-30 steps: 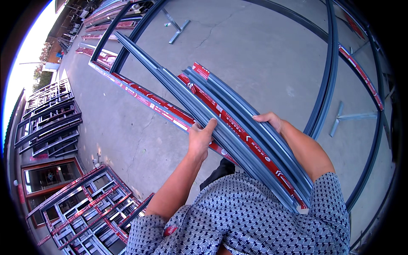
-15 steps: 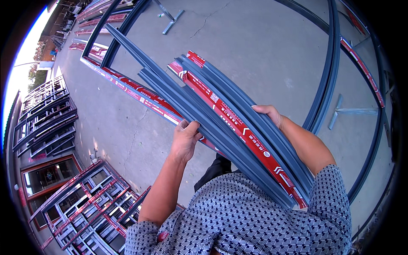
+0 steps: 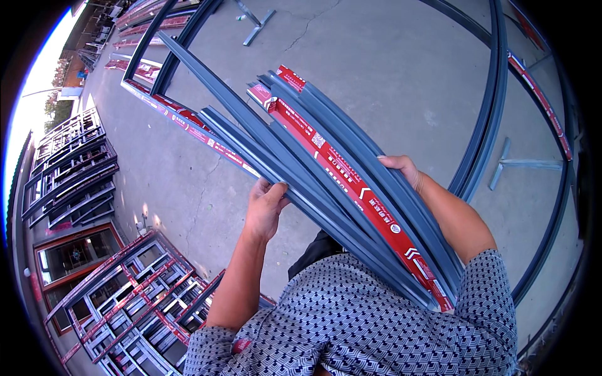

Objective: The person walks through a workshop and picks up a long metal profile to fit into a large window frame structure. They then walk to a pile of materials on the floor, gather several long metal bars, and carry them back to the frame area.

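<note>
A bundle of long grey metal profiles (image 3: 227,95) lies slanting across my arms, its lower ends against my patterned shirt. One profile in the bundle carries red printed film (image 3: 342,180) along its top. My left hand (image 3: 266,208) is closed on the left edge of the bundle, thumb on top and fingers mostly hidden beneath. On the right edge rests the thumb of my right hand (image 3: 404,172), which grips the outer grey profile; its other fingers are out of sight underneath. The far ends of the profiles are uneven, and the left ones fan apart.
A large grey frame with a red-and-white filmed bar (image 3: 188,125) stands around me, its long dark members (image 3: 483,125) to the right. Metal stands (image 3: 257,28) sit on the concrete floor. Stacked window frames (image 3: 69,169) and red-filmed grids (image 3: 138,294) are at left.
The leftmost profile has separated from the long one beside it and turned slightly, widening the gap at their far ends. My left hand has shifted a little left with it. My right hand keeps its grip.
</note>
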The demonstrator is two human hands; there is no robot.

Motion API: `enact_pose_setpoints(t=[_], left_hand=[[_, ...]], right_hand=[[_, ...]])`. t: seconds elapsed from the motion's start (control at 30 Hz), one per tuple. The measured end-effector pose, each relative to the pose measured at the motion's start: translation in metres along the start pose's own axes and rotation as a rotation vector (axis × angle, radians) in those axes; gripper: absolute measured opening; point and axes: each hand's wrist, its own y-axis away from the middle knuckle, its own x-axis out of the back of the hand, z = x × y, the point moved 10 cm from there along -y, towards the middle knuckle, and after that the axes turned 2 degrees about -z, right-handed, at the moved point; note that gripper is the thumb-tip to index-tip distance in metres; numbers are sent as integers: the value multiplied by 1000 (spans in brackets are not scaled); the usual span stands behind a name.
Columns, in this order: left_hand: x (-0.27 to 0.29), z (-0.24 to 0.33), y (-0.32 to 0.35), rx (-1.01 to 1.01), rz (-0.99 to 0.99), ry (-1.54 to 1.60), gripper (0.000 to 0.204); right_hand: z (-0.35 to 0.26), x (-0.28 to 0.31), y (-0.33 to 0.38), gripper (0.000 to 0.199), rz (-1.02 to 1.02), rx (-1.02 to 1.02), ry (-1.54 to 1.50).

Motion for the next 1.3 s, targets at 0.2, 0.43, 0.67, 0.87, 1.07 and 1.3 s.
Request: enact_pose_setpoints(t=[0.2,0.43,0.67,0.87,1.07,1.3], left_hand=[[-9,21,16,-148,121,-166,30],[-65,33,24,-143,17,-236,35],[-82,42,26,-122,65,-582,40],[-91,54,31,-146,86,-763,41],[-102,62,33,-128,72,-906,38],[-115,62,34,-79,18,-987,39]], right_hand=[[5,1,4,85,13,-37,-26],[8,-9,6,87,-31,-68,-34],[17,8,5,90,29,-31,3],[23,-5,7,93,-32,-93,-4],[19,-8,6,102,-14,-60,89],[16,-7,11,100,-16,-23,84]])
